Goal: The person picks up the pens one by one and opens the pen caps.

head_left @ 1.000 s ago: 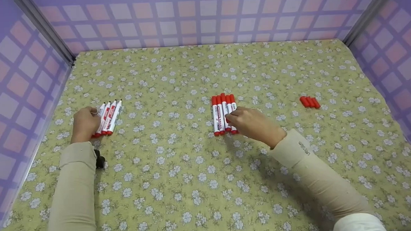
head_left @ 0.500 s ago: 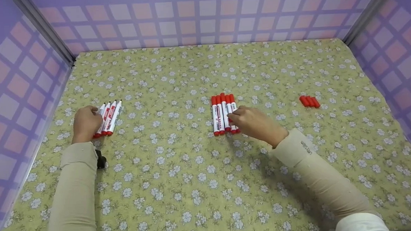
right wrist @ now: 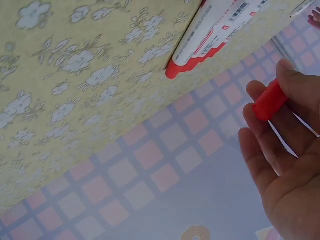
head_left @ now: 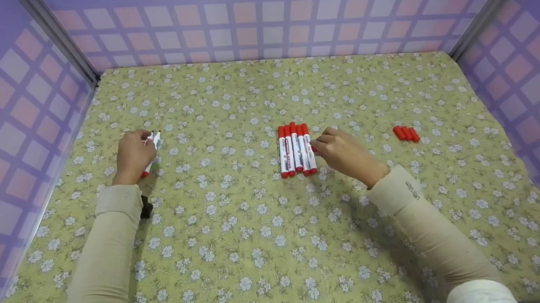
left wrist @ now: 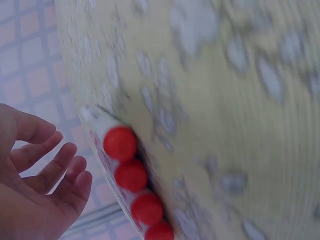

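Observation:
My left hand [head_left: 134, 157] hovers over several uncapped whiteboard markers [head_left: 157, 141] on the left, hiding most of them in the head view. Seen from the left wrist, its fingers are loosely bent with nothing between them, beside the red ends of those markers [left wrist: 120, 143]. Between thumb and fingers, my right hand [head_left: 348, 159] pinches a red marker cap [right wrist: 271, 101], just right of the middle row. That row is made of several white markers [head_left: 297, 151] with red caps on, lying side by side.
Three loose red caps [head_left: 406, 133] lie together on the right. A flowered yellow cloth [head_left: 238, 245] covers the table. Purple checked walls [head_left: 263, 27] stand at the back and both sides.
My left hand has shifted right and slightly away across the uncapped markers. The right hand has drawn back to the right from the middle row, with the red cap now showing in its fingers.

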Motion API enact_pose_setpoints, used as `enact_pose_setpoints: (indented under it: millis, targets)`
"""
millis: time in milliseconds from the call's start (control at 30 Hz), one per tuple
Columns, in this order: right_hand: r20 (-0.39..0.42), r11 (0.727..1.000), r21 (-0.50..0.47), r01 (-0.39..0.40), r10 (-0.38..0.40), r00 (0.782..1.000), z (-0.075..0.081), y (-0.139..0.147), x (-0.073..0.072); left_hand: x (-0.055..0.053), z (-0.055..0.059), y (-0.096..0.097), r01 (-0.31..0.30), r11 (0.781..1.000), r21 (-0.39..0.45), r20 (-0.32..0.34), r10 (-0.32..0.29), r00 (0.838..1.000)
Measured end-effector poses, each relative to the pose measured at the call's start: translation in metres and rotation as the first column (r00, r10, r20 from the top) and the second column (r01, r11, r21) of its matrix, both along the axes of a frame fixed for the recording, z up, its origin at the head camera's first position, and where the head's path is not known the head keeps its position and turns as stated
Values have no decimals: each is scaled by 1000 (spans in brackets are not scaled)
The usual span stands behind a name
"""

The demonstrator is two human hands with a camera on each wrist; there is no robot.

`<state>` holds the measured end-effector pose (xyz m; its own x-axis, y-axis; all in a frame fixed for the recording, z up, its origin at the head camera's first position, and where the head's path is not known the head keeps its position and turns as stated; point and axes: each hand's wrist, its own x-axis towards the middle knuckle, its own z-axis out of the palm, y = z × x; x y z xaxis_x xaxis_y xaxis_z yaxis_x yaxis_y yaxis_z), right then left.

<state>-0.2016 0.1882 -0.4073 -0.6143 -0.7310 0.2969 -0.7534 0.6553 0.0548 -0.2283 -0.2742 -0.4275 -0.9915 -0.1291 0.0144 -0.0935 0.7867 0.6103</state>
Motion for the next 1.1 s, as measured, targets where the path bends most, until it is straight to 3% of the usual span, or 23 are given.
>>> enact_pose_setpoints:
  millis: [267, 433, 800, 1100]
  targets:
    - [129, 995, -37, 96, -91, 988, 0, 20, -7, -1, 0, 40, 110, 992, 67, -3, -111, 994]
    - [126, 992, -59, 110, -102, 987, -1, 32, -9, 3, -4, 71, 169, 974, 153, 17, -173, 985]
    - [109, 971, -183, 152, -134, 985, -4, 71, -18, 17, -5, 120, 323, 924, 207, 40, -338, 940]
    - [189, 932, -219, 287, -248, 950, -8, 100, -25, 21, -10, 149, 396, 884, 249, 53, -420, 906]
